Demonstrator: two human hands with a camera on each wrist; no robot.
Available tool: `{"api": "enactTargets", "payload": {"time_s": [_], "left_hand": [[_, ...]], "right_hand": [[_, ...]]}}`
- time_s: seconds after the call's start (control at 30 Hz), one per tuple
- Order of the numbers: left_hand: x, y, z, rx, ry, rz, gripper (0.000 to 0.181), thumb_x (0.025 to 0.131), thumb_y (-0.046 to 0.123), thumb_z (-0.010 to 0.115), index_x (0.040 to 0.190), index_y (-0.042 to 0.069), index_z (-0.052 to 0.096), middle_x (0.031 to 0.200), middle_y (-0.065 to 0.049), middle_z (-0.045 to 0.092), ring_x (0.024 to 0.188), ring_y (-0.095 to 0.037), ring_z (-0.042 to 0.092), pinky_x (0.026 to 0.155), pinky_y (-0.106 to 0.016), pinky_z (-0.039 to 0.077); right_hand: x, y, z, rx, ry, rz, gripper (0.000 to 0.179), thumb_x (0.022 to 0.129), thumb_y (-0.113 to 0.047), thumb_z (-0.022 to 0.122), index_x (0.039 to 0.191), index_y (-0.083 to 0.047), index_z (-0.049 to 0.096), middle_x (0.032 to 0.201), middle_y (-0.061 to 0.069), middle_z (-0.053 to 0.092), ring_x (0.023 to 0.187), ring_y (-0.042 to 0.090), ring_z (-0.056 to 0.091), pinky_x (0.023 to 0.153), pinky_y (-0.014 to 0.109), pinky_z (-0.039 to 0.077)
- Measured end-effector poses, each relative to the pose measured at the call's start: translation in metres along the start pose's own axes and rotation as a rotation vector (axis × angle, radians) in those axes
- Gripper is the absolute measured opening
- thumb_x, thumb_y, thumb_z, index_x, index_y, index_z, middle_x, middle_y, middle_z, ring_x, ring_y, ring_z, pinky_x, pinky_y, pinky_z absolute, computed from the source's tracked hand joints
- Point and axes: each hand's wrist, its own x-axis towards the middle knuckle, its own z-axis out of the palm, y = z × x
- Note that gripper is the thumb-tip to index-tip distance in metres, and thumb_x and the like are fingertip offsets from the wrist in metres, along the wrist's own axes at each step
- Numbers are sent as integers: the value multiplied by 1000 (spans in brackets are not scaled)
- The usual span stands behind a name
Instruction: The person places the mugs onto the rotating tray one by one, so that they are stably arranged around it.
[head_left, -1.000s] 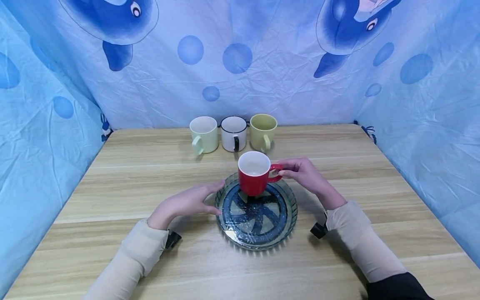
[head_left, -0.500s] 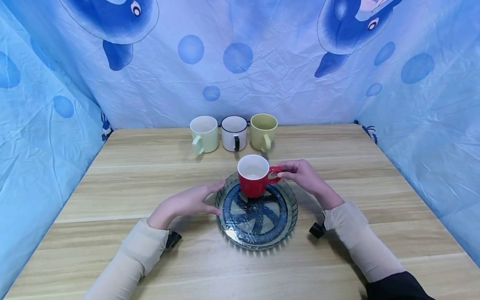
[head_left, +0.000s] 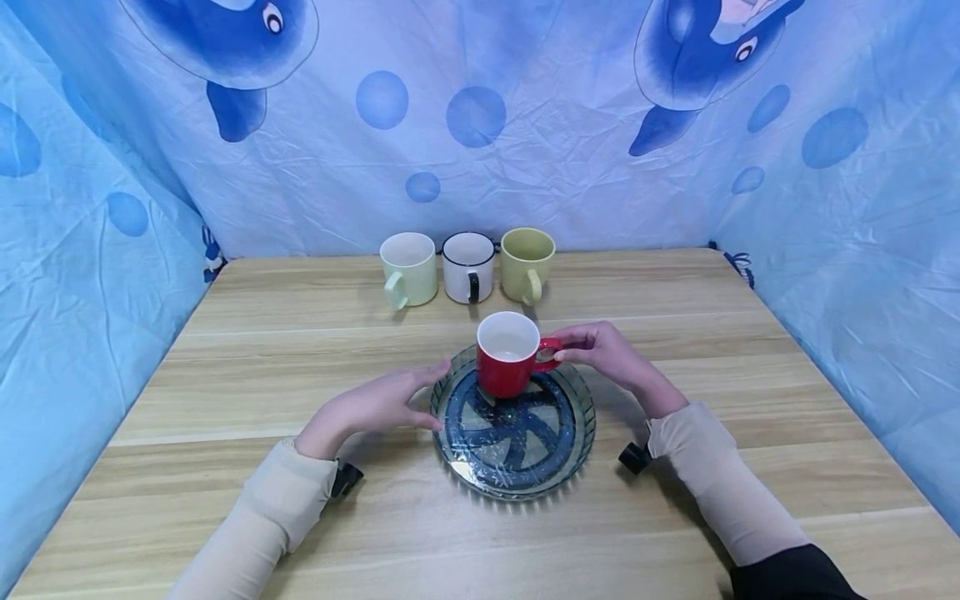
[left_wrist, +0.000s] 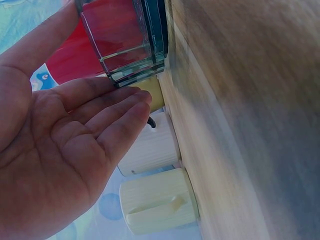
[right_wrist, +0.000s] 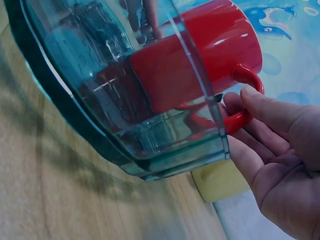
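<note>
A red mug (head_left: 504, 372) with a white inside stands upright at the far part of a round clear glass dish (head_left: 513, 477). Through the glass in the right wrist view, its base looks to be on the dish floor. My right hand (head_left: 606, 357) pinches the mug's handle (right_wrist: 250, 78) between thumb and fingers. On the other side, my left hand (head_left: 375, 410) has its thumb and fingers spread at the dish's left rim. The left wrist view shows those fingers nearly straight, the index finger (left_wrist: 82, 90) against the glass wall.
Behind the dish stand three mugs in a row: pale green (head_left: 411, 271), white with a black rim (head_left: 459, 282) and olive green (head_left: 517, 279). They are on a wooden table (head_left: 285, 333). A blue sheet with cartoon dolphins (head_left: 585, 192) hangs around the table's back and sides.
The red mug has come down a little into the dish, and my right hand has moved down with it, still holding the handle. My left hand has stayed at the rim.
</note>
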Motion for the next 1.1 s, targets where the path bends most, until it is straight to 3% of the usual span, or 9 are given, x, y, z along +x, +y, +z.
{"api": "enactTargets", "payload": {"time_s": [0.17, 0.53, 0.77, 0.97, 1.1], "left_hand": [[0, 0, 0, -2, 3, 4, 85, 84, 28, 74, 149, -2, 28, 158, -19, 25, 146, -37, 27, 121, -50, 24], [-1, 1, -2, -11, -2, 1, 85, 85, 27, 74, 150, -3, 27, 158, -19, 24, 146, -35, 26, 121, -49, 24], [0, 1, -1, -12, -7, 0, 85, 85, 27, 74, 150, -3, 27, 158, -19, 24, 146, -35, 26, 121, -49, 23], [0, 0, -1, -11, -7, -2, 86, 85, 27, 74, 150, -3, 26, 158, -19, 23, 146, -36, 25, 121, -50, 23], [0, -1, -1, -11, -2, 1, 86, 84, 27, 74, 149, -4, 26, 158, -20, 24, 146, -36, 26, 121, -49, 23]], "right_hand": [[1, 0, -3, -53, 26, 24, 39, 87, -6, 70, 122, 8, 62, 114, 26, 68, 91, 1, 68, 81, 18, 57], [10, -17, -21, -52, 114, 21, 39, 95, -16, 63, 131, -2, 59, 129, 15, 64, 107, -1, 64, 94, 14, 50], [30, -31, -32, -78, 150, 35, 45, 94, -25, 64, 134, -5, 57, 133, 13, 62, 119, 13, 62, 104, 27, 49], [45, -40, -35, -101, 168, 29, 44, 95, -25, 63, 133, -4, 57, 133, 15, 62, 110, 2, 63, 108, 36, 46], [53, -43, -35, -106, 182, 55, 44, 94, -24, 64, 133, -5, 57, 133, 14, 62, 113, 6, 62, 111, 40, 44]]}}
